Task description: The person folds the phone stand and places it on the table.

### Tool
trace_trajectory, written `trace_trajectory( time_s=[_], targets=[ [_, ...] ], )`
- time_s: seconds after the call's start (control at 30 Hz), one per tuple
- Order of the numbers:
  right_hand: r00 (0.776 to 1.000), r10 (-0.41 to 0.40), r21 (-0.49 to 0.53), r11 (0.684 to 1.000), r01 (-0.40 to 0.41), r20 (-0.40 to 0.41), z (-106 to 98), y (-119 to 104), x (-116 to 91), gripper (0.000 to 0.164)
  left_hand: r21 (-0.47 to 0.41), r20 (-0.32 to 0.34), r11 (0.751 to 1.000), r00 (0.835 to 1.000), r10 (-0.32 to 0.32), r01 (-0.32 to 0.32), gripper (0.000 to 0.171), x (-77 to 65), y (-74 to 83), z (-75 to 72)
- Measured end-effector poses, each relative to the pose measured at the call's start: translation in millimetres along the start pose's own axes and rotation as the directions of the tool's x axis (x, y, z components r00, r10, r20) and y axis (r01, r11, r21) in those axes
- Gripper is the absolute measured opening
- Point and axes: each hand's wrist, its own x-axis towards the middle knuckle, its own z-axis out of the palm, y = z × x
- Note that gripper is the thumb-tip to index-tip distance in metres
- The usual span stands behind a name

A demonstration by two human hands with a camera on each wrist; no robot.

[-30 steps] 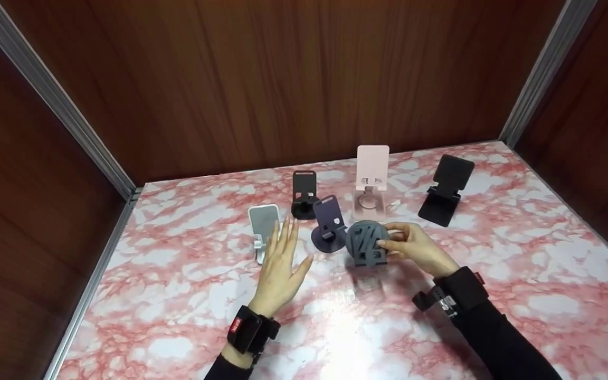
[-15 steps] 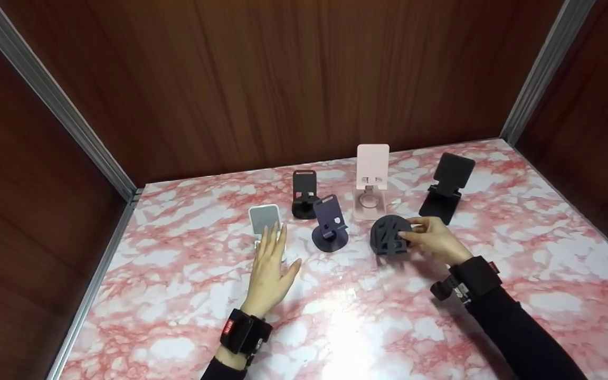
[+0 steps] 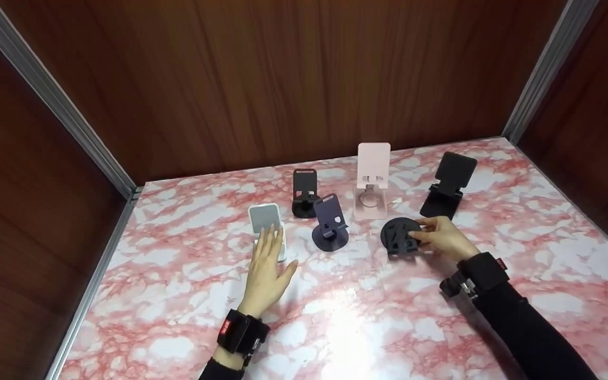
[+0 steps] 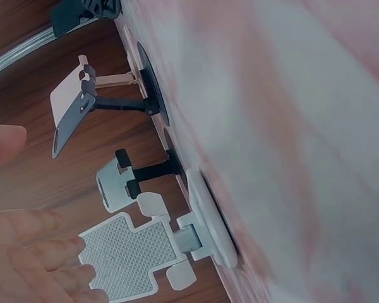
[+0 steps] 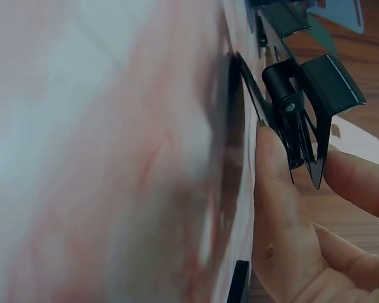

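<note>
A pink stand [image 3: 373, 164] and a purple stand [image 3: 329, 215] sit before a wooden wall [image 3: 283, 79].

"What's your right hand [image 3: 445, 239] pinching?"
"A black folding stand [image 3: 399, 233], round-based and folded up, held by its edge at a tilt!"
"And by your left hand [image 3: 268, 272]?"
"The white stand [image 3: 264, 216], grey-faced, unfolded, standing with its upper panel raised!"

Red-and-white marbled tabletop [image 3: 177, 285]; on it: white-framed stand [image 3: 265, 216], round-based black stand [image 3: 304, 183], purple stand [image 3: 329, 215], pink stand [image 3: 373, 162], larger black stand [image 3: 454, 172].
</note>
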Motion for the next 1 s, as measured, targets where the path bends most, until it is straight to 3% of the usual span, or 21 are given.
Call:
trace_trajectory(
  time_s=[0.13, 0.27, 0.6, 1.0],
  targets=[
    [1.0, 0.003, -0.037, 0.999, -0.003, 0.006, -1.2, -0.1, 1.0, 0.057, -0.006, 0.001, 1.0, 1.0, 0.001, -0.001, 0.072, 0.1, 1.2, -0.4],
    [1.0, 0.0, -0.14, 0.99, -0.001, -0.011, -0.4, -3.0, 1.9, 0.055, -0.027, 0.001, 1.0, 1.0, 0.004, -0.004, 0.07, -0.4, 2.3, 0.4],
    [0.995, -0.061, -0.402, 0.915, 0.025, -0.076, 1.4, -6.8, 5.0, 0.049, -0.05, -0.002, 0.999, 1.0, 0.013, -0.013, 0.068, -2.2, 1.2, 3.5],
    [0.98, -0.182, -0.524, 0.844, 0.114, -0.08, 2.3, -3.5, 7.6, 0.037, -0.066, 0.014, 0.998, 1.0, 0.015, -0.014, 0.068, -1.5, 2.4, 3.5]
  ],
)
